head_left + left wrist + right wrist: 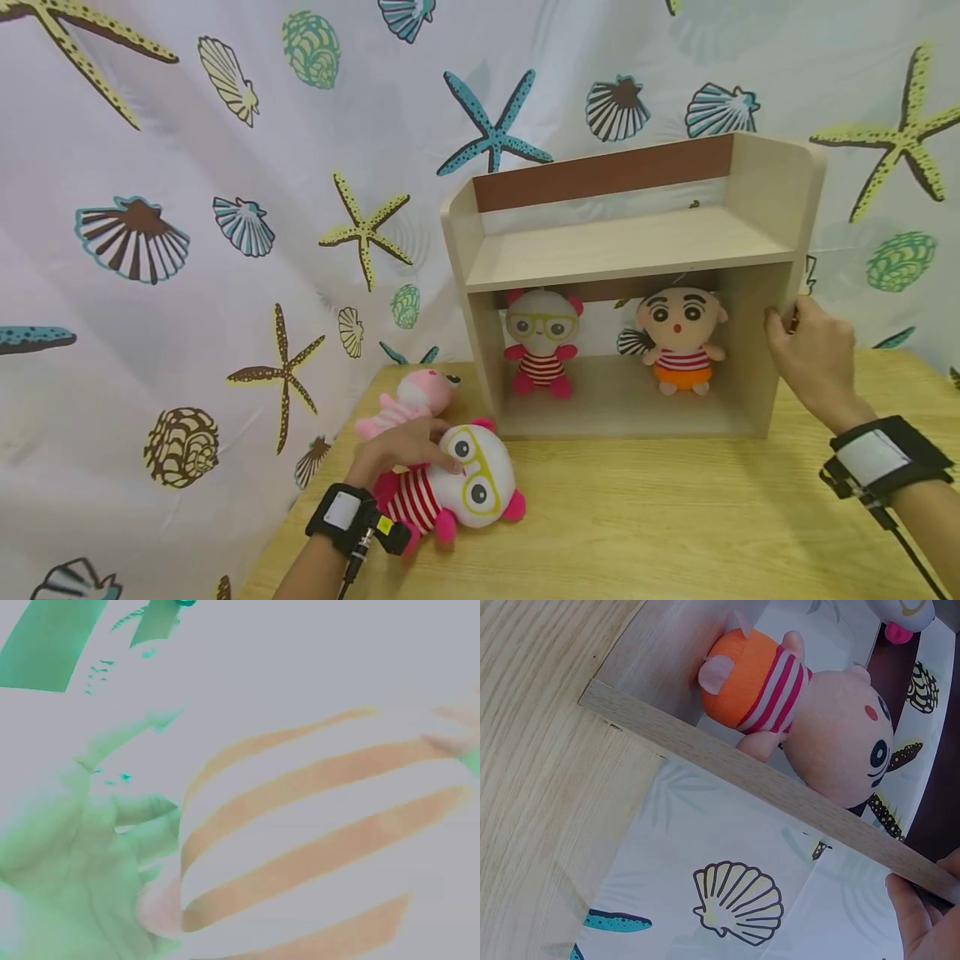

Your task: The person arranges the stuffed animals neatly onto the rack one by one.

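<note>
My left hand (408,443) lies against a panda plush (474,479) with yellow glasses and a red-striped body, which is on its side on the table. One fingertip touches the panda's face. In the left wrist view, washed out, the fingers (146,825) look fairly straight beside the striped body (300,847). Just behind lies a pink plush (423,392). My right hand (813,350) grips the right side panel of a small wooden shelf (630,250). Its fingers also show at the panel's edge in the right wrist view (919,915).
Inside the shelf's lower compartment sit another panda plush (542,342) on the left and a boy doll (681,337) in orange shorts on the right. The shelf stands on a wooden table (637,508). A cloth (187,292) printed with shells and starfish hangs behind.
</note>
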`<state>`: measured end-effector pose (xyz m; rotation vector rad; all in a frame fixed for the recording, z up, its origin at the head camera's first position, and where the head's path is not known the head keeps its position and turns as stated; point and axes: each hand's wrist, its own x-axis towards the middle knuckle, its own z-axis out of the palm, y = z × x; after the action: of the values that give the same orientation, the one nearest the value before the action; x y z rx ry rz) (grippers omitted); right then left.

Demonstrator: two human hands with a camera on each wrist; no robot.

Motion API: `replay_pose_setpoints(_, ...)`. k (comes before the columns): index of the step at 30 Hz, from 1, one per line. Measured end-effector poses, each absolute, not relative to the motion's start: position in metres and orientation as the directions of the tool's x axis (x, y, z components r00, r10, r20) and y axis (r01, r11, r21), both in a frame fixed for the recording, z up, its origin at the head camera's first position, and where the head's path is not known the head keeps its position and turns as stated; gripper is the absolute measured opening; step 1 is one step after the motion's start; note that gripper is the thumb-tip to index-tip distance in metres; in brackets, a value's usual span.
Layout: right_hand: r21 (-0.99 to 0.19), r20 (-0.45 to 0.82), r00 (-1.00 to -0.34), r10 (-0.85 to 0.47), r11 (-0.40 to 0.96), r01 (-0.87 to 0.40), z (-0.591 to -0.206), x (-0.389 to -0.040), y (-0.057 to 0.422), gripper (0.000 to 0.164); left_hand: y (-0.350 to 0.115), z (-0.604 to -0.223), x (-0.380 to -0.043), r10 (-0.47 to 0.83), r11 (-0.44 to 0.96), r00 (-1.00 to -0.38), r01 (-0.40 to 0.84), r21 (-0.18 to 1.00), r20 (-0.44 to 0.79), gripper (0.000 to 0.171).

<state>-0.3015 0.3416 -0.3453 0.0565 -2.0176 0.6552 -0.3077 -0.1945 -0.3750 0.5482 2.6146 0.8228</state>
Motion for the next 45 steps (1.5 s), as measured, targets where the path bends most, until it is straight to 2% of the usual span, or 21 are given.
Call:
replay_pose_setpoints(6,-0.415,0.831,-0.511,0.219,0.856,-0.308,-0.346,-0.302,0.340,0.023,-0.179,-0.367,-0.300,0.515,0.675,-0.856,0.372,0.637,-0.046,0.056)
replay_pose_setpoints(15,-0.418,0.827,-0.519,0.216,0.854,-0.309,-0.346,-0.301,0.341,0.022,-0.152,-0.347,-0.287,0.552,0.544,-0.822,0.481,0.687,0.139,0.046)
replay_pose_setpoints(24,-0.419,0.823,-0.527,0.215,0.855,-0.306,-0.346,-0.301,0.341,0.023,-0.120,-0.320,-0.273,0.384,0.381,-0.867,0.463,0.800,0.319,0.054)
replay_pose_setpoints(28,-0.421,0.821,-0.528,0.219,0.856,-0.299,-0.345,-0.300,0.340,0.022,-0.109,-0.310,-0.271,0.333,0.296,-0.864,0.475,0.829,0.377,0.055)
replay_pose_setpoints(45,-0.429,0.813,-0.536,0.227,0.856,-0.288,-0.346,-0.302,0.342,0.023,-0.081,-0.279,-0.271,0.214,0.107,-0.849,0.511,0.853,0.482,0.049)
